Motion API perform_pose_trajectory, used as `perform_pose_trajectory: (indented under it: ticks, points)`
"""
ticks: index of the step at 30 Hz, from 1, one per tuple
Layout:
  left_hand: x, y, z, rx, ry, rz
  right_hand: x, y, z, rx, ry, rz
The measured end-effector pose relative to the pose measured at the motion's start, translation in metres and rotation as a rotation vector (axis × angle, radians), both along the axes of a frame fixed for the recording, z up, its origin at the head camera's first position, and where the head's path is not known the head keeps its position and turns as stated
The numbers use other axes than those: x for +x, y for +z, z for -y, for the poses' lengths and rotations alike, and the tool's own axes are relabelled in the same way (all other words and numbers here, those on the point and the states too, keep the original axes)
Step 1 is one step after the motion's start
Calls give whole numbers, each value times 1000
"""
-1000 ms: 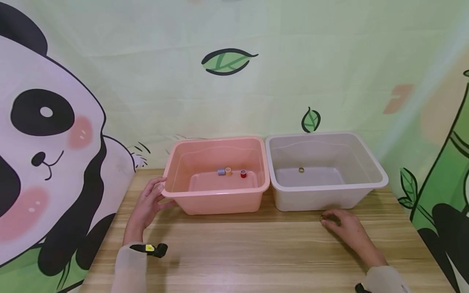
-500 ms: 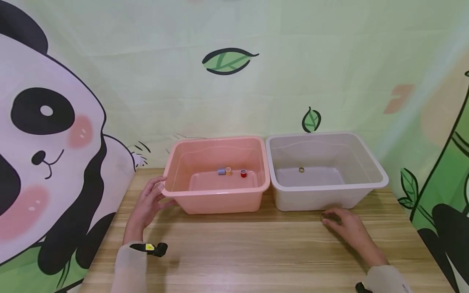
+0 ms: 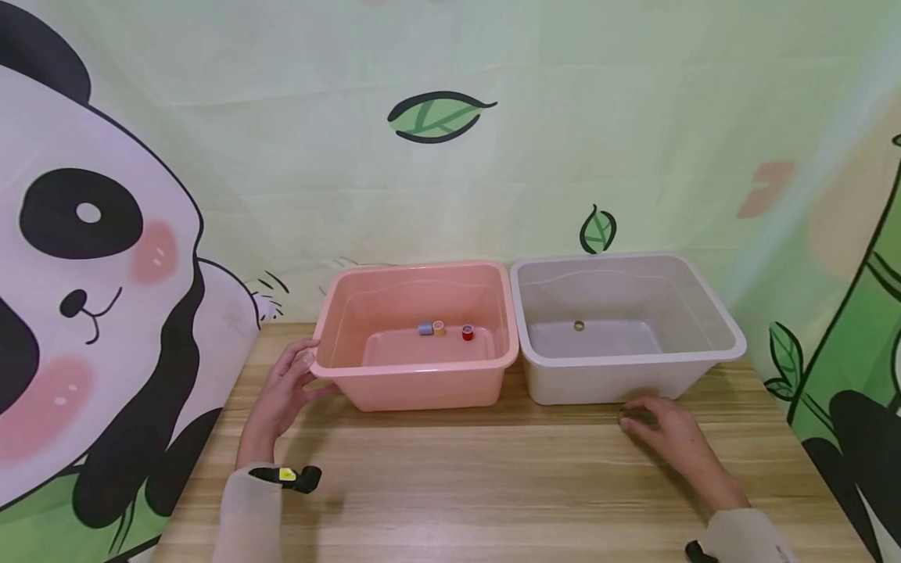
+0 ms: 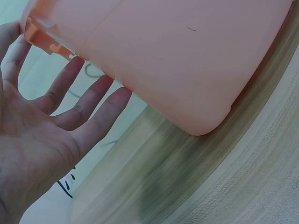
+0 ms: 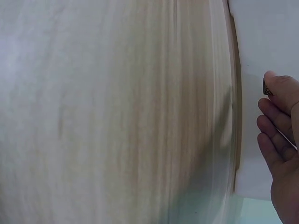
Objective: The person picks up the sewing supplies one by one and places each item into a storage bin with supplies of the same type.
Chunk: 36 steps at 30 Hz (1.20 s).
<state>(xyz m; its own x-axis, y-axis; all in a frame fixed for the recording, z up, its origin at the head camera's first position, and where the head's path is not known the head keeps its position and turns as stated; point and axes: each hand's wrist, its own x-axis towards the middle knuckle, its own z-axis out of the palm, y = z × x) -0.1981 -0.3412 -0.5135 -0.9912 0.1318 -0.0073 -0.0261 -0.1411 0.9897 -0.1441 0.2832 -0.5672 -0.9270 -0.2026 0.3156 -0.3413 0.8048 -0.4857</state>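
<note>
In the head view my left hand (image 3: 278, 399) rests on the left end of a pink plastic bin (image 3: 415, 391). Its fingers are spread and straight, fingertips against the wall and rim, as the left wrist view confirms. My right hand (image 3: 669, 438) is low in front of a grey bin (image 3: 598, 383), thumb and index finger pinching a small dark brass ring thimble (image 5: 266, 87) with a dimpled surface. The other fingers lie loosely bent beside the bin's wall. A similar brass ring (image 3: 579, 325) lies inside the grey bin.
Small thread spools lie in the pink bin: a blue one (image 3: 425, 329), an orange one (image 3: 439, 328) and a red one (image 3: 468, 333). Both bins stand side by side at the back of the wooden table (image 3: 450, 485), before a printed cloth backdrop (image 3: 317, 156).
My right hand has shifted very slightly to the right, the ring thimble still pinched. The left hand and both bins have stayed where they were.
</note>
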Motion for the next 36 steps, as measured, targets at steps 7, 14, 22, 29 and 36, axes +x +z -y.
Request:
perform_pose_trajectory:
  ticks: [7, 14, 22, 29, 36]
  points:
    - [-1, -1, 1, -5, -6, 2, 0, 1, 0, 5, -1, -13]
    - [-1, 1, 1, -17, -18, 11, 2, 2, -2, 13, 3, -19]
    - [-2, 2, 4, -27, -38, 4, 2, 5, -4, 21, -1, -26]
    - [-1, 1, 4, -16, -46, -15, 3, 8, -1, 10, 8, -44]
    - [-2, 1, 3, -15, -32, -8, 3, 10, 1, 14, 5, -56]
